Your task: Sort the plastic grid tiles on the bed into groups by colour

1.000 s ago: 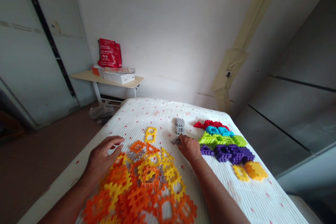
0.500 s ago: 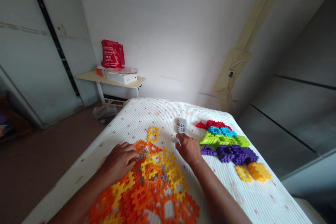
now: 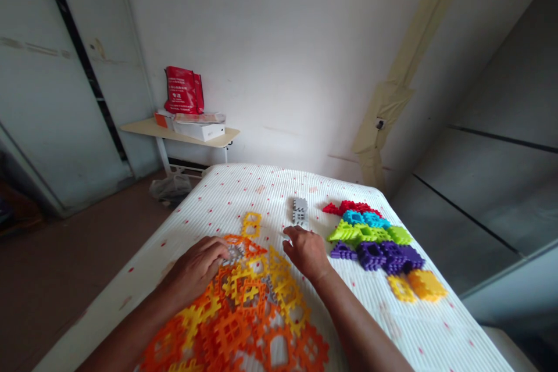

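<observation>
Floor (image 3: pixel 65 261) is showing brown along the left side of the mattress (image 3: pixel 204 209), and a plastic bag (image 3: pixel 171 190) is lying on it beside the legs of a small bench (image 3: pixel 143 128). That bench is carrying a red bag (image 3: pixel 183 90) standing upright behind a white box (image 3: pixel 199 131).

Left hand (image 3: pixel 195 270) is resting over the top of a heap of orange and yellow waffle blocks (image 3: pixel 231 331), its fingers curving down onto a grey block (image 3: pixel 234 253) in the heap, though whether they are pinching it cannot be told. Right hand (image 3: pixel 306 253) is sitting low over the mattress just right of the heap, its fingers loosely curled and pointing left, with nothing visibly held. Grey blocks (image 3: pixel 300 211) are standing stacked just beyond those fingers.

Farther right, sorted blocks are lying in bands on the mattress: red (image 3: pixel 351 207), blue (image 3: pixel 365 219), lime green (image 3: pixel 364 233) and purple (image 3: pixel 377 256), with a yellow block (image 3: pixel 401 288) and an orange block (image 3: pixel 426 285) sitting side by side nearest the mattress edge.
</observation>
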### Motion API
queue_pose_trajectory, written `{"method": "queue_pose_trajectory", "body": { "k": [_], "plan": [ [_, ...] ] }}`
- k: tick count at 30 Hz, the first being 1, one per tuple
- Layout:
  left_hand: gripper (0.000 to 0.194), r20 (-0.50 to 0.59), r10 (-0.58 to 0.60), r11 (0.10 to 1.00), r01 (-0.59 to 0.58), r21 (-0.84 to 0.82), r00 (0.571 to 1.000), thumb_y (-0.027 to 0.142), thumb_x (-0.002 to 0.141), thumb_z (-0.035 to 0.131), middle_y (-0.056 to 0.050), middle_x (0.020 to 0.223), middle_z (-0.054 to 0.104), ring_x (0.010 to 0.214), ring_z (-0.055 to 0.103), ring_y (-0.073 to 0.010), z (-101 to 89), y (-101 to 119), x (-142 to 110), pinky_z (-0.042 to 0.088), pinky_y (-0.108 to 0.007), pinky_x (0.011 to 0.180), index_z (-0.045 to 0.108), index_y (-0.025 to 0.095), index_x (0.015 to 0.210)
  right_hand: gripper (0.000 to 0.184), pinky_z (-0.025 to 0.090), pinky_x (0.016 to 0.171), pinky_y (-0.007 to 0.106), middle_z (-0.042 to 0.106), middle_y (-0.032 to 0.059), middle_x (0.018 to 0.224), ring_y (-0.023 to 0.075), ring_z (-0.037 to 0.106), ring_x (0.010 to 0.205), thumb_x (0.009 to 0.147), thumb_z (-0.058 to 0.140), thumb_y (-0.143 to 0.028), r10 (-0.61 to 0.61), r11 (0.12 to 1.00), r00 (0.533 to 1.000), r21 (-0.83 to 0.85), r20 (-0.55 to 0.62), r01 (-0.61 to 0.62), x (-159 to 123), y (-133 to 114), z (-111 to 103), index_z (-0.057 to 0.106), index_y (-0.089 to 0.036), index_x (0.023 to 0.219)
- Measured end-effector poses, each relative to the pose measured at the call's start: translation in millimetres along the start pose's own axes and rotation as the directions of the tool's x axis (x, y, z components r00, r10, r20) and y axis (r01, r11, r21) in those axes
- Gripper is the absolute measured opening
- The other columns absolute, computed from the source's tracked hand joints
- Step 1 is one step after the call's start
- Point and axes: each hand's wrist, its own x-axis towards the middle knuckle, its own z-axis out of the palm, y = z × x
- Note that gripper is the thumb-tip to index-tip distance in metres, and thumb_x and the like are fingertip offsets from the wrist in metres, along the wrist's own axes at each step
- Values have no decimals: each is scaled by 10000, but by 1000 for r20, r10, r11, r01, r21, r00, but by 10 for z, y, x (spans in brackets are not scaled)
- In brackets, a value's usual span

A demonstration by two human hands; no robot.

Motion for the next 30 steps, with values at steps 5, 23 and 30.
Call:
{"method": "queue_pose_trajectory", "body": {
  "k": [5, 23, 30],
  "plan": [
    [165, -31, -272, 902, 243, -357, 962, 338, 823, 448, -48, 1003, 643, 981, 579, -206, -36, 72, -6, 445, -312, 859, 569, 227, 846, 287, 455, 767, 244, 656, 32, 1031, 157, 628, 881, 843, 486, -227, -152, 961, 985, 220, -81, 166, -66, -121, -1, 591, -239, 1110],
    [203, 243, -438, 350, 413, -841, 866, 398, 797, 557, 10, 722, 586, 629, 536, -130, 25, 339, 20, 422, -241, 608, 587, 206, 855, 198, 383, 495, 176, 572, -39, 683, 69, 454, 529, 764, 585, -345, -59, 59, 997, 997, -49, 52, -138, -602, 283, 572, -202, 901],
    [324, 180, -495, 507, 451, -735, 850, 381, 713, 653, -19, 882, 666, 794, 608, -176, 7, 291, 18, 462, -262, 687, 599, 208, 981, 189, 428, 521, 188, 580, -35, 682, 76, 482, 524, 797, 540, -276, -20, 295, 995, 950, -99, 100, -146, -574, 302, 568, -202, 969]
  ]
}}
